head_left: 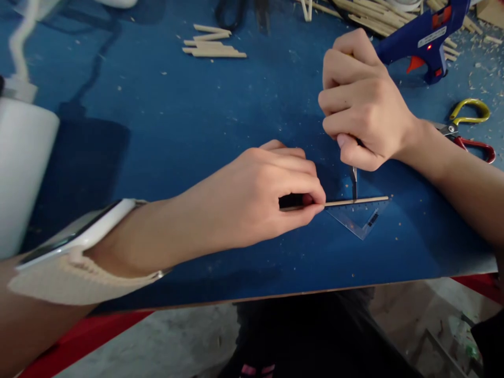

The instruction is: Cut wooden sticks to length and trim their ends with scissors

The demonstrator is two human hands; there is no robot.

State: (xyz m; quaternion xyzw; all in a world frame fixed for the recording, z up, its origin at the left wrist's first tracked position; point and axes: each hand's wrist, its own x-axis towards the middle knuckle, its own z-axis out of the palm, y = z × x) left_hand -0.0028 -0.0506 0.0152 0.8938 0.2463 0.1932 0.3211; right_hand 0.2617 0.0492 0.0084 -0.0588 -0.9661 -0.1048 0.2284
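Observation:
My left hand (283, 194) pinches a thin wooden stick (372, 200) between thumb and fingers near the table's front edge. The stick lies along the marked edge of a clear set square (356, 231), whose corner points toward me. In a closed fist, my right hand (358, 100) grips a craft knife (354, 181) upright, its handle mostly hidden by the fingers. The blade tip meets the stick a little to the right of my left fingertips. Whether it has cut into the wood, I cannot tell.
Several short sticks (214, 50) lie at the back. A blue glue gun (421, 42) with a red light stands beyond my right hand, near a pile of long sticks (370, 16). Scissors (452, 128) lie beside my right wrist. A white device (23, 168) is at the left.

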